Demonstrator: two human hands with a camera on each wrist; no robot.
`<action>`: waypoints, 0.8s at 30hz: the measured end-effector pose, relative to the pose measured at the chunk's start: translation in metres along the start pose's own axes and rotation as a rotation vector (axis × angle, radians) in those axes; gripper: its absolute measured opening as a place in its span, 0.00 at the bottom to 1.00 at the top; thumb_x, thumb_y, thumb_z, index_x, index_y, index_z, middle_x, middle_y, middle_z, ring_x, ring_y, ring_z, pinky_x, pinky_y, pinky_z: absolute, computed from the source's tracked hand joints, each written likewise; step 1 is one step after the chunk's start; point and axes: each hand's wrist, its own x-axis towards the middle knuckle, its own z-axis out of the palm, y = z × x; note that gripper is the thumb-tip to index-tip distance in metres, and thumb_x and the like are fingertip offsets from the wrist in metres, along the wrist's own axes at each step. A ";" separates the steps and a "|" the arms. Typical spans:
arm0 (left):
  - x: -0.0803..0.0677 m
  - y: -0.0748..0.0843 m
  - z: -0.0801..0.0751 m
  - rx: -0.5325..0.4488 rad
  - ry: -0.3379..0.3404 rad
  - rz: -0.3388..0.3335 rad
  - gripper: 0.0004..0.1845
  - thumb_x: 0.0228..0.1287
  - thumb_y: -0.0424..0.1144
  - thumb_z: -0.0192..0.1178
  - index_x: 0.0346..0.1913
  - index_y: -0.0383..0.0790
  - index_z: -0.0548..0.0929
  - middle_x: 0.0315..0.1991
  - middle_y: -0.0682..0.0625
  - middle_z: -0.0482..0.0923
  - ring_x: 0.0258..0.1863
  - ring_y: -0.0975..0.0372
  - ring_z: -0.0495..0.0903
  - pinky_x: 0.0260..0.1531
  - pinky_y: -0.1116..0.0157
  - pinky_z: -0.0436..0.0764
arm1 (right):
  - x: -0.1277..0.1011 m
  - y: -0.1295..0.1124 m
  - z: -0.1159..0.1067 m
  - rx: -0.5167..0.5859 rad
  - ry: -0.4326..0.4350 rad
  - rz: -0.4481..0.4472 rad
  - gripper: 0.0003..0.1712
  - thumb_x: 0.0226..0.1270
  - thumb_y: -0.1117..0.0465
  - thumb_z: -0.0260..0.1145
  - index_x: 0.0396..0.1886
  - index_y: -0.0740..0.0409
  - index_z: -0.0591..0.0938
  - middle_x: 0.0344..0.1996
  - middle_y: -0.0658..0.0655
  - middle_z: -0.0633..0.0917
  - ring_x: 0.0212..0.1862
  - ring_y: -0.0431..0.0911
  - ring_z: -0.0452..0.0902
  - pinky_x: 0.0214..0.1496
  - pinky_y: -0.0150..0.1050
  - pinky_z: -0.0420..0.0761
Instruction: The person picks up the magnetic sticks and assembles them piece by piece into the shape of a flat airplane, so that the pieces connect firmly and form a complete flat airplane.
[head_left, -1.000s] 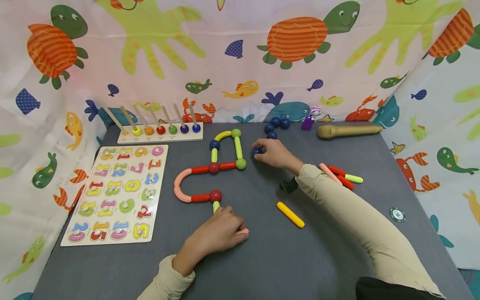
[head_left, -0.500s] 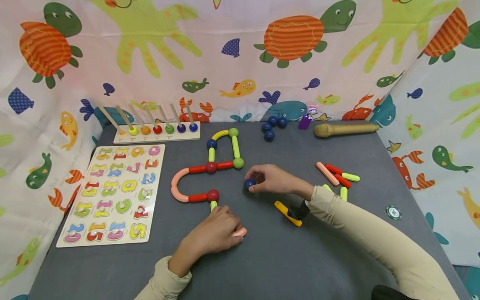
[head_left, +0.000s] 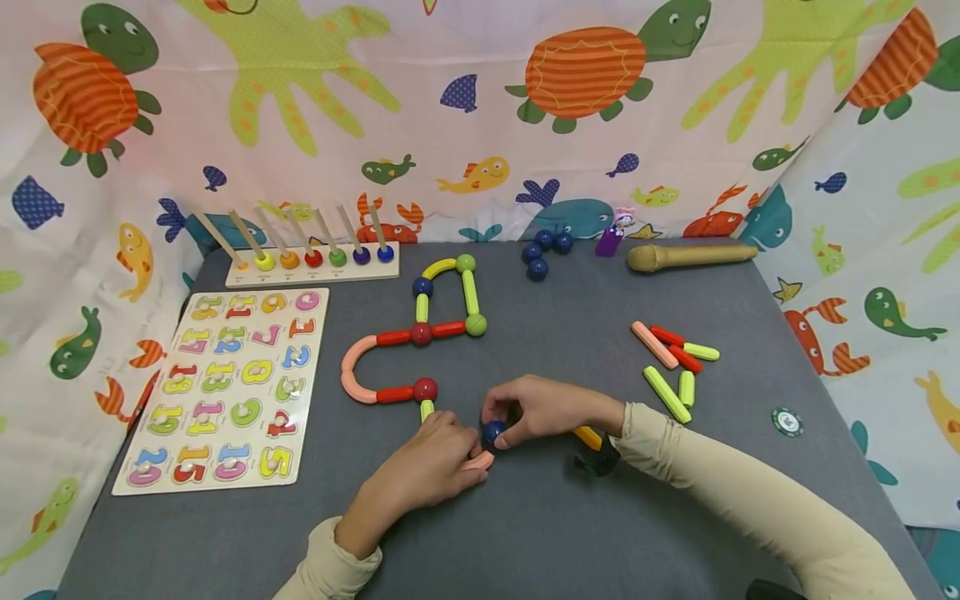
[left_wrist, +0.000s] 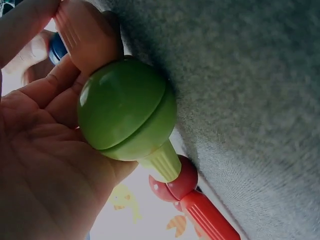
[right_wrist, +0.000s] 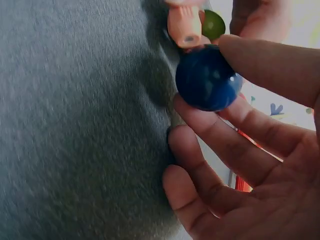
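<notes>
Number puzzle [head_left: 225, 387] far left of red ball [head_left: 426, 389]. Left hand [head_left: 431, 462], just below red ball: fingers curled over green ball [left_wrist: 125, 110] w/ pink rod [head_left: 480, 461]. Right hand [head_left: 543, 410], right of it: blue ball [head_left: 493, 431] pinched thumb-to-fingertips, just off rod tip. Step, by judgement: capping rod end; next calls for seating blue ball squarely. Green ball plain in left-wrist view only; hidden from head cam.
</notes>
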 end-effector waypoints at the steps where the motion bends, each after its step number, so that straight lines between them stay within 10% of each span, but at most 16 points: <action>1: 0.000 0.000 0.000 0.004 0.006 0.002 0.15 0.66 0.42 0.77 0.29 0.48 0.80 0.23 0.61 0.68 0.37 0.59 0.70 0.44 0.57 0.71 | 0.001 0.004 0.002 -0.007 -0.012 -0.007 0.13 0.71 0.58 0.77 0.51 0.53 0.86 0.42 0.46 0.85 0.45 0.47 0.81 0.49 0.39 0.80; 11: -0.002 -0.006 0.005 0.020 0.067 0.071 0.15 0.67 0.43 0.76 0.30 0.48 0.78 0.24 0.60 0.68 0.35 0.59 0.69 0.40 0.58 0.69 | -0.005 0.005 0.000 -0.013 -0.022 -0.036 0.13 0.74 0.58 0.75 0.53 0.56 0.85 0.45 0.47 0.86 0.47 0.46 0.82 0.53 0.42 0.82; 24: 0.000 0.003 -0.001 0.025 -0.027 -0.025 0.15 0.68 0.45 0.76 0.32 0.48 0.79 0.24 0.59 0.67 0.39 0.59 0.70 0.44 0.59 0.69 | -0.057 0.035 -0.036 -0.179 0.133 0.041 0.15 0.75 0.53 0.73 0.50 0.58 0.84 0.40 0.50 0.84 0.41 0.46 0.79 0.46 0.46 0.82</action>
